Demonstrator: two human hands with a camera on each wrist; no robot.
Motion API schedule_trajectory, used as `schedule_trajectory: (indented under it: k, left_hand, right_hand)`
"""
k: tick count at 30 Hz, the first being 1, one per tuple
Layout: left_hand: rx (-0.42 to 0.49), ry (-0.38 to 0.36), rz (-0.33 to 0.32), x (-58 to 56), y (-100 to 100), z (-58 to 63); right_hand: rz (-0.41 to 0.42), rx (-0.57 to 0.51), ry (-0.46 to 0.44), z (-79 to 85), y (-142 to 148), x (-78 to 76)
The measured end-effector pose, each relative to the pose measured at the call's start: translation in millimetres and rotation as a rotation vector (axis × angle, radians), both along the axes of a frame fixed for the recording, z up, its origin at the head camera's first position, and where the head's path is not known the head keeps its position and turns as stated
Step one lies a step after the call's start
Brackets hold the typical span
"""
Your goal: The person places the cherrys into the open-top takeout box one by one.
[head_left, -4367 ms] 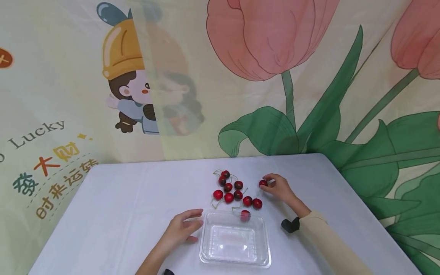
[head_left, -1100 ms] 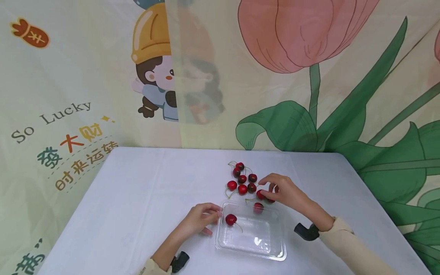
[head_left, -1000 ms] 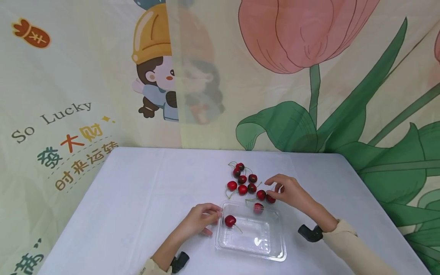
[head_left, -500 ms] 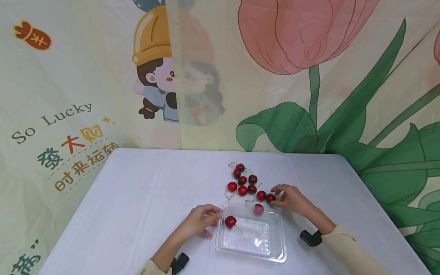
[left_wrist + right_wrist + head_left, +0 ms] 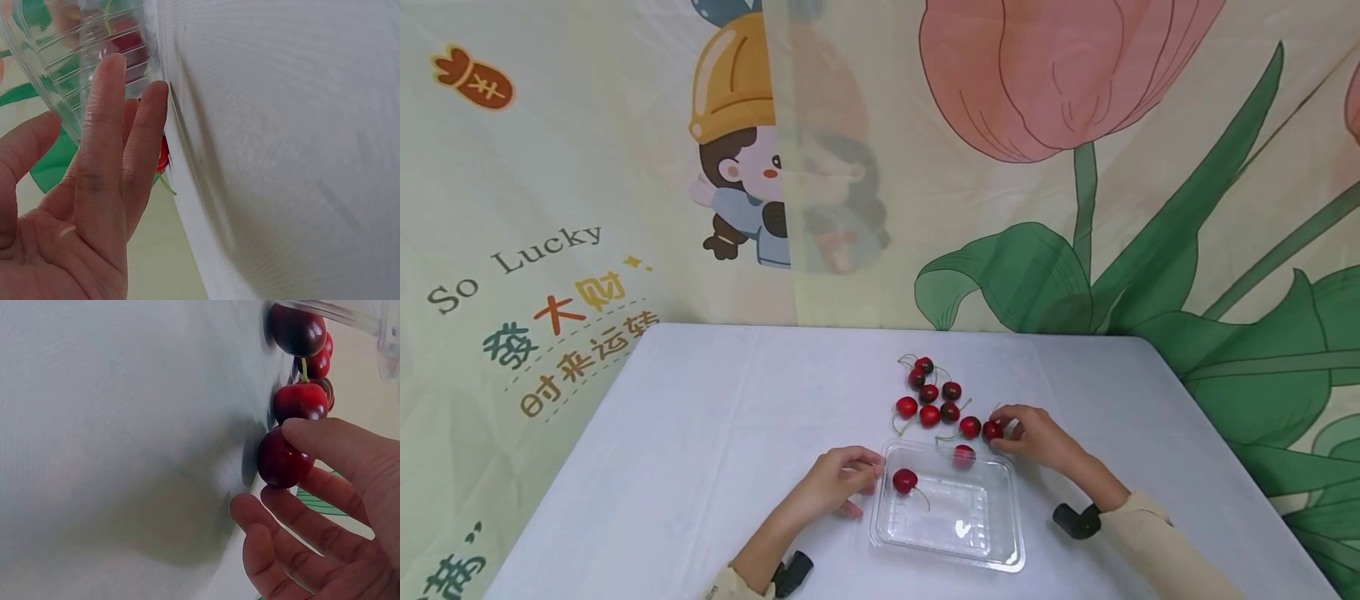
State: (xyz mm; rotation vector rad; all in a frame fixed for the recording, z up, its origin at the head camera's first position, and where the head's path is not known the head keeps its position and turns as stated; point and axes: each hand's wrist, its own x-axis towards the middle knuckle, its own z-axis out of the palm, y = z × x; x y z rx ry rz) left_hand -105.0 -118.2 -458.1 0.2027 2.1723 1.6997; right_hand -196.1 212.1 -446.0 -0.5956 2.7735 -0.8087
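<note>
The right hand (image 5: 1036, 435) pinches a dark red cherry (image 5: 282, 459) between thumb and fingers, at the right end of the cherry group. Another cherry (image 5: 970, 427) sits directly beside it. The left hand (image 5: 837, 482) has its fingers loosely extended, with the fingertips right at the left wall of a clear plastic container (image 5: 1017, 533). Inside that container, near its left side, lies one cherry (image 5: 905, 481) with its stem. In the left wrist view the left palm (image 5: 69, 262) holds nothing, and a cherry (image 5: 128, 50) shows through the ribbed plastic.
Several loose cherries (image 5: 929, 416) with green stems lie behind the container on the white tablecloth (image 5: 760, 400). One cherry (image 5: 964, 456) shows through its back wall. A printed curtain (image 5: 850, 167) hangs behind the table.
A cherry that the right hand held earlier now lies in the container. The right hand has come back to the group, shifted slightly right, and taken hold of the rightmost cherry. The left hand stays put lately.
</note>
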Motion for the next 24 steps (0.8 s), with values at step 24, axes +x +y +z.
schedule_trajectory:
  k: [24]
  left_hand:
    - [-0.001,0.011,0.0,0.1,-1,-0.6]
  right_hand:
    - [0.141,-0.044,0.183,58.2,-21,27.4]
